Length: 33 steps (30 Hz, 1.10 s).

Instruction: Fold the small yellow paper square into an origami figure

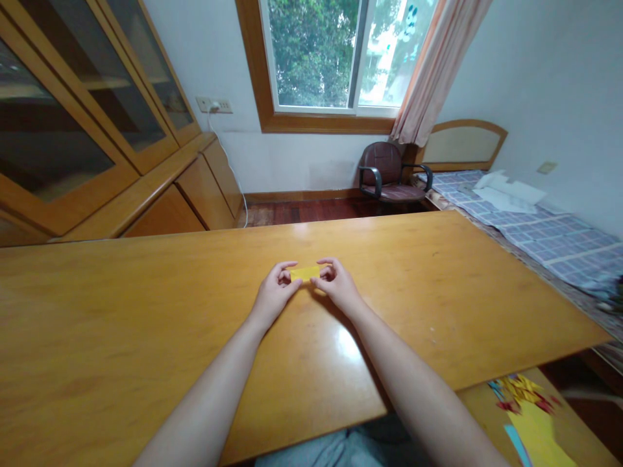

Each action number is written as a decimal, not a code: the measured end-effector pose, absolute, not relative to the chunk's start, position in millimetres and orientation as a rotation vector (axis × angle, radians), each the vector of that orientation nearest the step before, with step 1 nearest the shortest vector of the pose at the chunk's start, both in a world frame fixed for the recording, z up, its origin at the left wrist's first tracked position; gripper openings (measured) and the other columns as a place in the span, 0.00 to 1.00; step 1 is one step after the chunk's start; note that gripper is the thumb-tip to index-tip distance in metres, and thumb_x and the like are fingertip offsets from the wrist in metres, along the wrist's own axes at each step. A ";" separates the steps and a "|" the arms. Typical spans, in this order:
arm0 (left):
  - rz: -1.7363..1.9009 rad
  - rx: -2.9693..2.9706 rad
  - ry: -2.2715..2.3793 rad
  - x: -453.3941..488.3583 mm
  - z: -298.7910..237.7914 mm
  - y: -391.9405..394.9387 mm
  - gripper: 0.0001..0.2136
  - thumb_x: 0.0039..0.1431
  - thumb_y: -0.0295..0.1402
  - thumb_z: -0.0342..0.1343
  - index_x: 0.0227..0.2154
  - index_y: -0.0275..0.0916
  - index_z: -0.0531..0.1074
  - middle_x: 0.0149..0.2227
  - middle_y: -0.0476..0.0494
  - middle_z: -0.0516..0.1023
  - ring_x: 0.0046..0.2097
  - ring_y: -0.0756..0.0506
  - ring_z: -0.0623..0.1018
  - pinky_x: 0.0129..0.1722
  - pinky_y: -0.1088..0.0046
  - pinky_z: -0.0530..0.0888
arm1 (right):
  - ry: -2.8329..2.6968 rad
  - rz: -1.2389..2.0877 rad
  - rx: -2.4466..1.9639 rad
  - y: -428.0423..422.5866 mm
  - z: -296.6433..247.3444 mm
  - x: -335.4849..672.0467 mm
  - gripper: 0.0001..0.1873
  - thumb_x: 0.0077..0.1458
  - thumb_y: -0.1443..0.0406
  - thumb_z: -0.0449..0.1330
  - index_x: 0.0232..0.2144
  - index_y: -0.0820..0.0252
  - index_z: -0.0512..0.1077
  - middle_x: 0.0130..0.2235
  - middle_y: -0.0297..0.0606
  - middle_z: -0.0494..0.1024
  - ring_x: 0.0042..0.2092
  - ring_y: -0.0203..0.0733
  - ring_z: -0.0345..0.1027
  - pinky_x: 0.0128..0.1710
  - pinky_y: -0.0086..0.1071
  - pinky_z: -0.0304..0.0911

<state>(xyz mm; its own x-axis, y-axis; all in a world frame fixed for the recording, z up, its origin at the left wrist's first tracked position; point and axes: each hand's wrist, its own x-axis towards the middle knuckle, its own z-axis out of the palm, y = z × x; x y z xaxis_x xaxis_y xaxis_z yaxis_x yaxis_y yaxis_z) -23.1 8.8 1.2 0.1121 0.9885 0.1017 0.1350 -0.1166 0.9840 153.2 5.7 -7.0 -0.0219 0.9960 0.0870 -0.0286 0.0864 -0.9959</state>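
Note:
A small yellow strip of folded paper (305, 273) is held just above the wooden table (146, 311), near its middle. My left hand (274, 295) pinches the strip's left end with thumb and fingertips. At the strip's right end my right hand (337, 284) pinches it the same way. Both forearms reach in from the table's near edge.
Wooden cabinets with glass doors (82, 130) line the left wall. A dark office chair (389, 172) stands under the window (341, 52). A bed with a checked cover (545, 233) runs along the right. Coloured paper pieces (528, 402) lie on a lower surface at bottom right.

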 end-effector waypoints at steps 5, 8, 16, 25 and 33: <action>1.156 1.375 1.173 -23.3 5.2 9.3 0.22 0.48 0.35 0.62 0.47 0.36 0.68 0.26 0.56 0.66 0.29 0.52 0.70 0.32 0.77 0.68 | -1.125 1.181 -1.106 6.7 -5.4 155.0 0.25 0.41 0.63 0.66 0.42 0.57 0.62 0.25 0.25 0.73 0.27 0.34 0.66 0.32 0.29 0.61; 1.181 1.338 1.175 -24.0 5.5 9.8 0.23 0.47 0.35 0.62 0.47 0.36 0.68 0.26 0.55 0.67 0.30 0.51 0.71 0.33 0.77 0.68 | -1.071 1.150 -1.114 7.1 -4.4 159.8 0.25 0.43 0.63 0.66 0.42 0.56 0.60 0.28 0.29 0.76 0.30 0.36 0.69 0.36 0.31 0.63; 1.210 1.287 1.148 -24.6 2.6 10.3 0.24 0.47 0.36 0.63 0.48 0.36 0.67 0.29 0.51 0.73 0.33 0.49 0.75 0.36 0.73 0.70 | -1.080 1.163 -1.041 8.4 -5.3 159.3 0.25 0.45 0.60 0.66 0.46 0.56 0.63 0.33 0.31 0.74 0.33 0.35 0.69 0.36 0.31 0.64; 1.135 1.417 1.147 -22.6 -1.7 9.4 0.22 0.48 0.36 0.62 0.47 0.38 0.69 0.30 0.52 0.72 0.33 0.50 0.74 0.37 0.75 0.71 | -1.291 1.224 -1.010 2.5 -2.8 153.7 0.28 0.45 0.65 0.65 0.49 0.56 0.63 0.27 0.25 0.68 0.26 0.32 0.60 0.28 0.27 0.56; 1.084 1.421 1.092 -21.5 -6.3 8.6 0.24 0.49 0.37 0.63 0.50 0.38 0.68 0.44 0.40 0.78 0.45 0.43 0.79 0.47 0.66 0.74 | -1.294 1.220 -1.017 3.9 -9.1 152.3 0.26 0.45 0.65 0.64 0.47 0.57 0.63 0.28 0.26 0.70 0.27 0.32 0.63 0.28 0.27 0.57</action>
